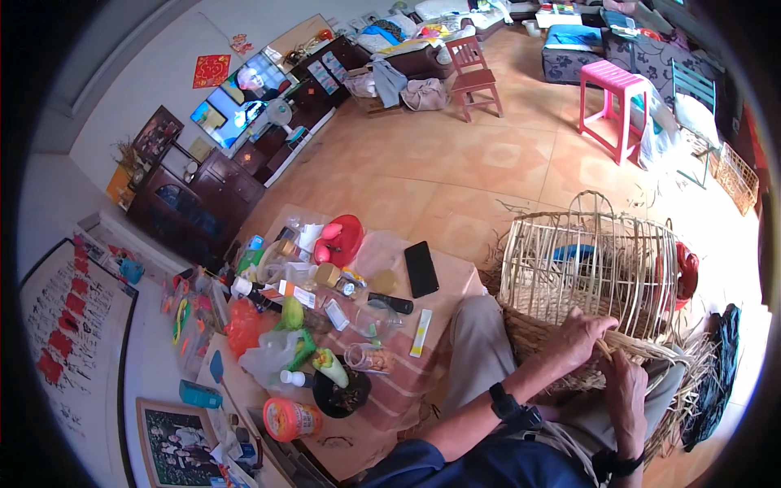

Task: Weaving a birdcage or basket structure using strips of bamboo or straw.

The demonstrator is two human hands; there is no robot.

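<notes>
A large, partly woven wicker basket (pixel 521 272) lies across my lap, its pale stakes open at the far side and its near side thick with plaited straw (pixel 533 332). My left hand (pixel 576 335) is closed at the near rim, fingers pinched on a straw strand (pixel 603 348). Just below and to the right, my right hand (pixel 625 392) is closed around the lower part of the same straw. The palms and some fingertips are hidden. Inside the basket, something blue (pixel 574 252) shows between the stakes.
Loose straw (pixel 679 398) and a dark plastic bag (pixel 716 378) lie at my right. The cluttered table (pixel 460 285) on my left carries a phone (pixel 421 269), jars and a red bowl (pixel 350 236). Farther off stand a pink stool (pixel 612 77) and a wooden chair (pixel 474 79).
</notes>
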